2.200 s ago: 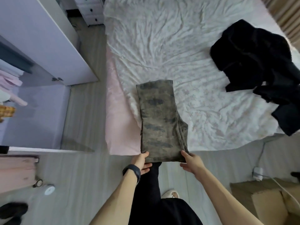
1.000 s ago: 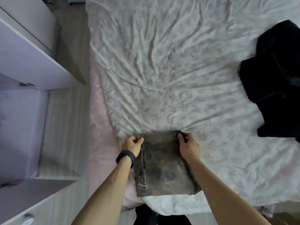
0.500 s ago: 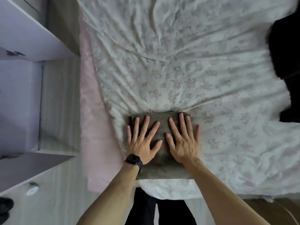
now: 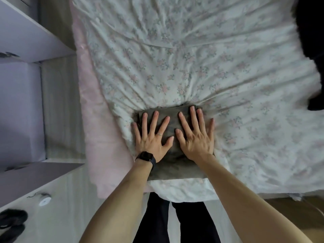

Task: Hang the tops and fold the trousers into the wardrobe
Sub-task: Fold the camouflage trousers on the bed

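The olive-grey patterned trousers (image 4: 175, 165) lie folded into a small rectangle at the near edge of the bed (image 4: 192, 58). My left hand (image 4: 152, 139), with a dark watch on the wrist, lies flat on the left half of the fold with fingers spread. My right hand (image 4: 196, 137) presses flat on the right half, fingers straight. Black clothes (image 4: 313, 50) lie at the bed's right edge, partly cut off by the frame. The lilac wardrobe (image 4: 19, 106) stands open to the left.
A pink bed skirt (image 4: 98, 120) hangs along the bed's left side. Wooden floor runs between bed and wardrobe. A small white disc (image 4: 44, 201) and dark shoes (image 4: 12, 223) lie on the floor at lower left. A cardboard box (image 4: 298, 218) is at lower right.
The long trousers were folded up from the bed's edge into a small rectangle. Both hands went from pinching the fold's far corners to pressing flat on it.
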Tool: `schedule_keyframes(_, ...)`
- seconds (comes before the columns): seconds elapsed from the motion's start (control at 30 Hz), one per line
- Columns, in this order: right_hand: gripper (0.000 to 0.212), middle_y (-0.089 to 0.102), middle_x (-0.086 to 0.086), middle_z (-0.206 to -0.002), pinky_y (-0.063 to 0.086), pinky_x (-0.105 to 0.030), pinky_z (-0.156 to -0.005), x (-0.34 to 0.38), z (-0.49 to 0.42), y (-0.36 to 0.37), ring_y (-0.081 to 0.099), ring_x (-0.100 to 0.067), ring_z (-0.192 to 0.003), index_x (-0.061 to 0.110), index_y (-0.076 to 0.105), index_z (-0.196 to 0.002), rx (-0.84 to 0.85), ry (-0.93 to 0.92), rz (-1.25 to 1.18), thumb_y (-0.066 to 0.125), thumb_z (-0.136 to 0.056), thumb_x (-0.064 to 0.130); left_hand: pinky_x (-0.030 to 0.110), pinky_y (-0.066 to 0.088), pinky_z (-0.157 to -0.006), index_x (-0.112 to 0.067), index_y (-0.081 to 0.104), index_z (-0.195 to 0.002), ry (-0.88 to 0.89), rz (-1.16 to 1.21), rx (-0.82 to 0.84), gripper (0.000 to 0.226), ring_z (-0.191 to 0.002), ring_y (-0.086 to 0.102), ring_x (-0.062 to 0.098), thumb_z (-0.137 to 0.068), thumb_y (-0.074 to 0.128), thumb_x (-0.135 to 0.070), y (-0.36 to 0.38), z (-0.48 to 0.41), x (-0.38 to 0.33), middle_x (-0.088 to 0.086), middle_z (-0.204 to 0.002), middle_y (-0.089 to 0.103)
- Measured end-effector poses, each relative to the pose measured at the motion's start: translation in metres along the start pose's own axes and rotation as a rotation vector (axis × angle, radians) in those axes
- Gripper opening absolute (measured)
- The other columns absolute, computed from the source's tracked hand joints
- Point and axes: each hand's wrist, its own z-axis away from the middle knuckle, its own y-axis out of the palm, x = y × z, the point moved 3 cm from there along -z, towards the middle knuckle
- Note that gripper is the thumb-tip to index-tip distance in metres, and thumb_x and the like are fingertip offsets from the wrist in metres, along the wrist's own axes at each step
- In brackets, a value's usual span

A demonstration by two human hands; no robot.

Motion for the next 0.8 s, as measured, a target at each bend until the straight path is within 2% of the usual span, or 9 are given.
schedule_keyframes(0.1, 0.071, 0.000, -0.001, -0.170, -0.002, -0.056, -0.123, 0.012, 0.039, -0.026, -0.003, -0.022, -0.157, 0.037, 0.008, -0.161, 0.022, 0.159, -0.120, 0.038, -0.100, 0.057, 0.059, 0.012, -0.117, -0.034, 0.047, -0.145, -0.008, -0.024, 0.048, 0.067, -0.145, 0.029, 0.038, -0.085, 0.052, -0.064, -0.038, -0.007, -0.005, 0.011, -0.154, 0.038)
schedule_keyframes(0.2, 0.078, 0.019, -0.007, -0.165, 0.014, -0.051, -0.122, 0.019, 0.116, -0.047, 0.014, -0.028, -0.154, 0.023, 0.023, -0.159, -0.021, 0.508, -0.364, 0.057, -0.093, 0.048, 0.047, 0.041, -0.095, -0.025, 0.052, -0.123, -0.012, 0.139, 0.067, 0.051, -0.115, 0.051, 0.032, -0.083, 0.064, -0.054, -0.087, -0.039, -0.008, 0.010, -0.126, 0.052)
schedule_keyframes(0.3, 0.067, 0.034, -0.004, -0.153, 0.030, -0.033, -0.115, 0.028, 0.172, -0.057, 0.032, -0.025, -0.144, 0.016, 0.037, -0.149, -0.093, 0.748, -0.763, 0.067, -0.092, 0.035, 0.033, 0.044, -0.090, -0.024, 0.047, -0.130, -0.013, 0.293, 0.382, 0.050, -0.118, 0.051, 0.027, -0.089, 0.068, -0.044, -0.109, -0.084, -0.016, 0.006, -0.132, 0.047)
schedule_keyframes(0.4, 0.064, 0.036, -0.002, -0.146, 0.029, -0.016, -0.102, 0.033, 0.182, -0.060, 0.035, -0.014, -0.136, 0.014, 0.041, -0.141, -0.168, 0.931, -0.908, 0.074, -0.088, 0.029, 0.029, 0.041, -0.096, -0.018, 0.052, -0.137, -0.048, 0.349, 0.712, 0.059, -0.122, 0.053, 0.024, -0.087, 0.075, -0.040, -0.107, -0.112, -0.021, 0.005, -0.138, 0.053)
schedule_keyframes(0.47, 0.071, 0.036, -0.003, -0.144, 0.034, -0.023, -0.099, 0.033, 0.178, -0.053, 0.041, -0.015, -0.130, 0.014, 0.037, -0.142, -0.182, 1.138, -1.052, 0.077, -0.085, 0.028, 0.029, 0.041, -0.090, -0.018, 0.053, -0.139, -0.086, 0.351, 0.812, 0.067, -0.113, 0.055, 0.020, -0.082, 0.080, -0.040, -0.104, -0.126, -0.020, 0.002, -0.136, 0.058)
schedule_keyframes(0.57, 0.072, 0.051, 0.000, -0.129, 0.049, -0.032, -0.089, 0.041, 0.177, -0.032, 0.060, -0.017, -0.112, 0.016, 0.039, -0.137, -0.057, 1.367, -1.412, 0.083, -0.082, 0.032, 0.032, 0.040, -0.093, -0.015, 0.052, -0.143, -0.123, 0.327, 0.953, 0.077, -0.127, 0.051, 0.026, -0.077, 0.084, -0.039, -0.095, -0.141, -0.019, 0.004, -0.145, 0.052)
schedule_keyframes(0.63, 0.057, 0.065, 0.001, -0.116, 0.056, -0.038, -0.087, 0.050, 0.176, -0.015, 0.066, -0.019, -0.103, 0.015, 0.053, -0.122, 0.092, 1.396, -1.604, 0.084, -0.080, 0.038, 0.034, 0.040, -0.098, -0.015, 0.048, -0.147, -0.119, 0.315, 1.003, 0.084, -0.135, 0.046, 0.028, -0.076, 0.085, -0.042, -0.089, -0.145, -0.019, 0.004, -0.151, 0.047)
schedule_keyframes(0.7, 0.043, 0.070, 0.001, -0.109, 0.057, -0.041, -0.089, 0.053, 0.172, -0.003, 0.068, -0.019, -0.101, 0.019, 0.059, -0.109, 0.102, 1.368, -1.645, 0.084, -0.080, 0.039, 0.031, 0.040, -0.097, -0.017, 0.048, -0.147, -0.082, 0.309, 1.025, 0.085, -0.134, 0.047, 0.026, -0.075, 0.084, -0.046, -0.091, -0.145, -0.017, 0.002, -0.150, 0.048)
schedule_keyframes(0.8, 0.038, 0.068, 0.001, -0.107, 0.056, -0.043, -0.091, 0.051, 0.167, 0.000, 0.067, -0.018, -0.099, 0.022, 0.055, -0.104, 0.028, 1.405, -1.630, 0.082, -0.082, 0.037, 0.019, 0.050, -0.077, -0.023, 0.066, -0.122, -0.046, 0.346, 1.015, 0.061, -0.100, 0.065, 0.009, -0.071, 0.085, -0.050, -0.104, -0.141, -0.011, -0.006, -0.122, 0.065)
